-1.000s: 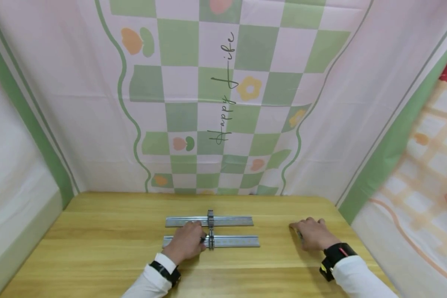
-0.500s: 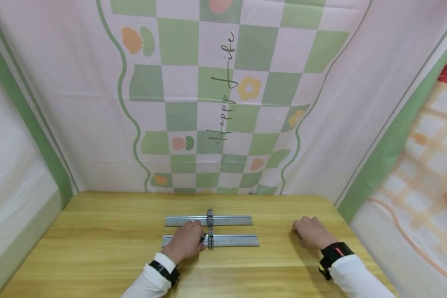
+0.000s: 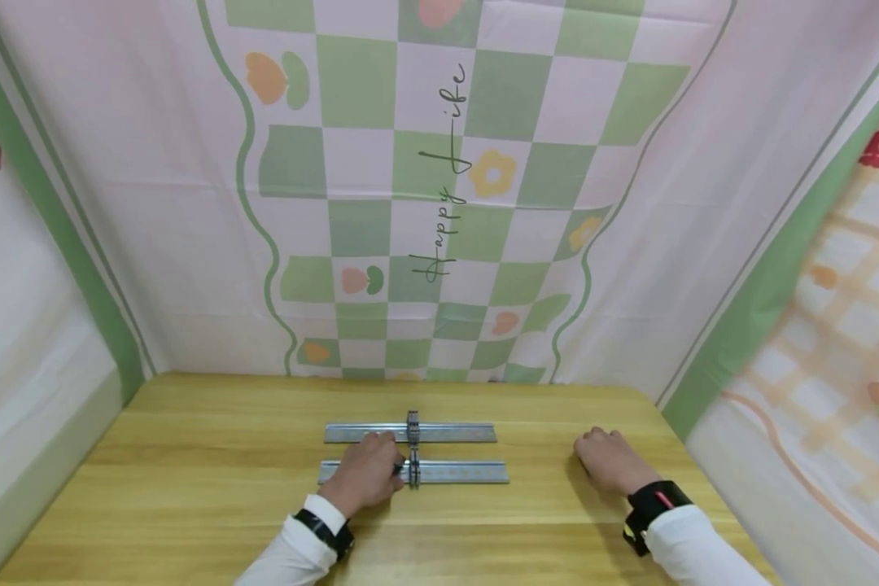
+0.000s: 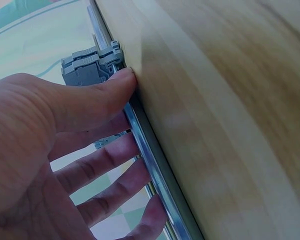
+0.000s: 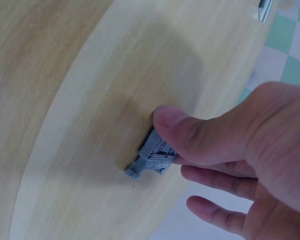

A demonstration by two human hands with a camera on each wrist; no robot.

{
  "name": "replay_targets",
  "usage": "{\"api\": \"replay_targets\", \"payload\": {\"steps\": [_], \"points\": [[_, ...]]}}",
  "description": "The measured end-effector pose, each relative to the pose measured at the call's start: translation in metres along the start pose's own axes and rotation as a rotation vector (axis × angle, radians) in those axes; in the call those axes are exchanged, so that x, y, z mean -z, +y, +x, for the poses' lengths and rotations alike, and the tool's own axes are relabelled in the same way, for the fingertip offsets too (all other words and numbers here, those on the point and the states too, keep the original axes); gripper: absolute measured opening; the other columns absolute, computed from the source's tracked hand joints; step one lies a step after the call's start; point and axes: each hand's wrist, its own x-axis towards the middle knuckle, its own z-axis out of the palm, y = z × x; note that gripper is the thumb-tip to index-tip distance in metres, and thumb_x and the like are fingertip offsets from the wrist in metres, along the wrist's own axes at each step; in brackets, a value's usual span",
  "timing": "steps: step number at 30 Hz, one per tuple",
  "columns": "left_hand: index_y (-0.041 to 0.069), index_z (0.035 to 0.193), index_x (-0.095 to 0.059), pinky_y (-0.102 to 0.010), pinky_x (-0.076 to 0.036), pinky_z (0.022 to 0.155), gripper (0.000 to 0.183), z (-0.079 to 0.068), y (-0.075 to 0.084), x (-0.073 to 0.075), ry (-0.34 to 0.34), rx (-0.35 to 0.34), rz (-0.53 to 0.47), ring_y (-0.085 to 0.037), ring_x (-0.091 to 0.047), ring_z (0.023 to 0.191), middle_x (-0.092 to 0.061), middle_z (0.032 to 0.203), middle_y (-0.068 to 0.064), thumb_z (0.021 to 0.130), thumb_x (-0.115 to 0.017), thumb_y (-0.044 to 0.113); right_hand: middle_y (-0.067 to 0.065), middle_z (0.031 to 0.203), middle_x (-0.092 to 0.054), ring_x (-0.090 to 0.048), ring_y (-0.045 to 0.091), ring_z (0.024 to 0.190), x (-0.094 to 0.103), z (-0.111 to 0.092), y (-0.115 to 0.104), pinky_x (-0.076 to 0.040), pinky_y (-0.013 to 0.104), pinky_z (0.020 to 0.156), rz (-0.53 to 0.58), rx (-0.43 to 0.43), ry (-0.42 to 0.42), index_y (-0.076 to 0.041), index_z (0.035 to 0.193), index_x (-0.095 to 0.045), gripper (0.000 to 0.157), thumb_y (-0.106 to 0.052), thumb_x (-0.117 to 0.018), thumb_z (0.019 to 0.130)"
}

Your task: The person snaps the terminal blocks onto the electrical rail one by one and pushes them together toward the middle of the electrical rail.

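Two slotted metal DIN rails lie parallel on the table: the far rail [image 3: 454,433] and the near rail [image 3: 469,472]. A few grey terminal blocks sit on each, near its middle; the near blocks [image 4: 85,67] stand upright on their rail. My left hand [image 3: 365,476] is at the near rail, just left of these blocks. Its thumb presses the rail's edge right beside them, and its fingertips meet the rail's other side. Out to the right, my right hand [image 3: 611,460] pinches a loose grey terminal block [image 5: 155,152] between thumb and index finger, low over the table; its fingers partly cover it.
The wooden table [image 3: 190,488] has light grain and rounded far corners. Behind it hangs a green-and-white checked curtain [image 3: 439,163], with further printed cloth [image 3: 835,342] at the sides. Table surface lies between the rails and my right hand.
My right hand has shifted slightly, its fingers drawing in over the terminal block, which no longer shows in the head view. My left hand and the rails stay in place.
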Motion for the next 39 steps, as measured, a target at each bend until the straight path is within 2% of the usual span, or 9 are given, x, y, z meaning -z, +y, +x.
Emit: {"api": "replay_targets", "payload": {"steps": [13,17,24,30,34,39], "points": [[0.018,0.07,-0.064,-0.026,-0.039,0.053,0.015,0.0,-0.001,-0.002,-0.001,-0.011,0.011,-0.014,-0.043,0.068,-0.047,0.076,0.004,0.07,-0.073,0.03,0.008,0.086,-0.055,-0.049,0.028,0.084,0.004,-0.002,-0.007,-0.039,0.053,0.075,-0.057,0.024,0.002,-0.01,0.083,-0.055,0.011,-0.003,-0.061,0.078],[0.018,0.071,-0.064,-0.026,-0.039,0.054,0.015,-0.001,-0.001,-0.001,-0.003,-0.008,0.004,-0.014,-0.043,0.068,-0.047,0.076,0.005,0.07,-0.073,0.03,0.008,0.09,-0.056,-0.049,0.027,0.087,0.013,0.003,-0.019,-0.039,0.052,0.077,-0.013,0.03,0.024,-0.011,0.085,-0.056,0.014,-0.008,-0.065,0.076],[0.018,0.07,-0.064,-0.026,-0.039,0.053,0.015,0.0,0.0,-0.001,0.002,-0.012,0.008,-0.015,-0.044,0.068,-0.047,0.076,0.005,0.07,-0.073,0.029,0.005,0.104,-0.059,-0.05,0.025,0.101,0.03,0.022,-0.054,-0.038,0.052,0.083,0.15,0.048,0.088,-0.007,0.108,-0.059,0.034,-0.018,-0.067,0.077],[0.017,0.074,-0.066,-0.027,-0.039,0.054,0.015,0.0,0.0,-0.001,-0.009,-0.001,0.0,-0.014,-0.044,0.069,-0.048,0.077,0.005,0.071,-0.073,0.029,0.005,0.111,-0.059,-0.048,0.026,0.108,0.035,0.034,-0.081,-0.036,0.054,0.089,0.297,0.084,0.148,-0.007,0.114,-0.058,0.042,-0.022,-0.069,0.077],[0.017,0.075,-0.066,-0.027,-0.04,0.055,0.015,0.0,0.001,-0.001,-0.018,0.009,-0.008,-0.014,-0.044,0.07,-0.048,0.078,0.005,0.071,-0.073,0.03,0.001,0.114,-0.059,-0.047,0.023,0.11,0.033,0.043,-0.097,-0.034,0.05,0.092,0.454,0.094,0.167,-0.008,0.119,-0.055,0.047,-0.025,-0.07,0.077],[0.017,0.074,-0.065,-0.028,-0.04,0.055,0.015,0.001,0.001,-0.001,-0.011,0.009,-0.005,-0.015,-0.045,0.07,-0.048,0.078,0.005,0.07,-0.073,0.03,0.003,0.115,-0.058,-0.049,0.027,0.108,0.031,0.058,-0.116,-0.037,0.046,0.091,0.694,0.134,0.135,-0.01,0.122,-0.053,0.047,-0.027,-0.067,0.081]]}}
